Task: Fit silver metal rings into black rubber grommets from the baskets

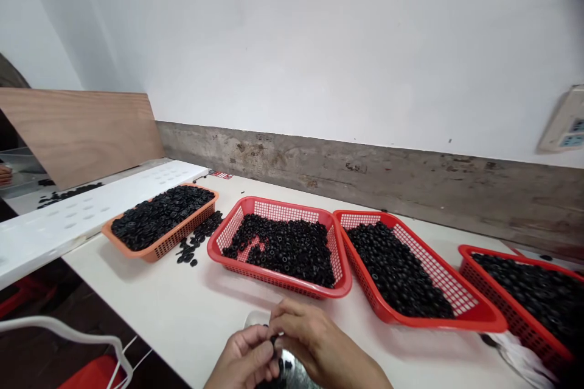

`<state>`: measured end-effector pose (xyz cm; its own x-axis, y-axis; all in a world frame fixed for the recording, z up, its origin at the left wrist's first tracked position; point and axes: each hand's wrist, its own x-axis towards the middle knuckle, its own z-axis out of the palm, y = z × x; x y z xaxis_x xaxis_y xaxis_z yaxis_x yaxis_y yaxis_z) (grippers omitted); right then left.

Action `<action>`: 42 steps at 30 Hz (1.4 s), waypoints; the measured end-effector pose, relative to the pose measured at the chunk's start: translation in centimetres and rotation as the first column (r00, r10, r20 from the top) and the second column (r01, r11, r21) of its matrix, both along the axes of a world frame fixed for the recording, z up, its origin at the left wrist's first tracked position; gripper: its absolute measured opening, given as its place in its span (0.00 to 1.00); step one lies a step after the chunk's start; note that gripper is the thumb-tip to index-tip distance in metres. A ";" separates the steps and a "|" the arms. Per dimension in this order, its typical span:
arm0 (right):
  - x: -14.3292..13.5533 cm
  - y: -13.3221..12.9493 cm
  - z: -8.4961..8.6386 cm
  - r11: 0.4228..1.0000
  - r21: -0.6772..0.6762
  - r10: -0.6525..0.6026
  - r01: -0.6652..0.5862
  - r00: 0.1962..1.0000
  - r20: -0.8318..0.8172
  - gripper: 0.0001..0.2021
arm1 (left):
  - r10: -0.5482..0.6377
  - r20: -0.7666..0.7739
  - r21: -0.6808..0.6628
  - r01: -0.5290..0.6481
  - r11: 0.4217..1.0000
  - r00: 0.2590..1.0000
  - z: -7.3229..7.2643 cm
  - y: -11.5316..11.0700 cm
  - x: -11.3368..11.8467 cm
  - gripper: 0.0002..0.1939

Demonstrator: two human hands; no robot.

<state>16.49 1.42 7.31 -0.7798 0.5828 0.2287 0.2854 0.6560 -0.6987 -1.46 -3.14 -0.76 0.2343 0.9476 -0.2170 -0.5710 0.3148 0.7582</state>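
Note:
Close together at the lower middle, my left hand (250, 355) and my right hand (314, 340) meet fingertip to fingertip. Between them is a small black piece (274, 339), mostly hidden by the fingers. My left thumb and forefinger pinch it, and the right fingertips close on it from above. Beneath the hands is a shiny, pale container (298, 375) with a few black pieces in it, largely covered by my hands. Just beyond stands a red basket (278, 279) of small black rings (292, 249).
To the right stand a second red basket (401, 320) and a third (469, 249), both holding black rings. An orange basket (146, 253) of flat black pieces sits left, with loose pieces (194, 246) beside it. A white board (91, 213) and wooden panel (91, 134) lie farther left.

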 end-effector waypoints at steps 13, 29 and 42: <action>0.1 0.1 -0.1 1.000 0.027 -0.015 0.014 0.999 0.045 0.08 | 0.003 0.042 -0.095 0.001 0.996 0.999 -0.1 -0.1 0.1 0.22; -0.7 -1.0 -1.4 0.938 0.345 -0.094 0.038 0.985 0.145 0.08 | 0.060 -0.124 0.062 -0.052 0.997 0.990 0.5 -0.3 -0.2 0.22; -2.3 -3.8 -1.4 0.923 0.385 -0.032 0.009 0.998 0.053 0.19 | 0.170 -0.099 0.003 -0.170 0.985 0.980 1.4 -1.2 -1.8 0.18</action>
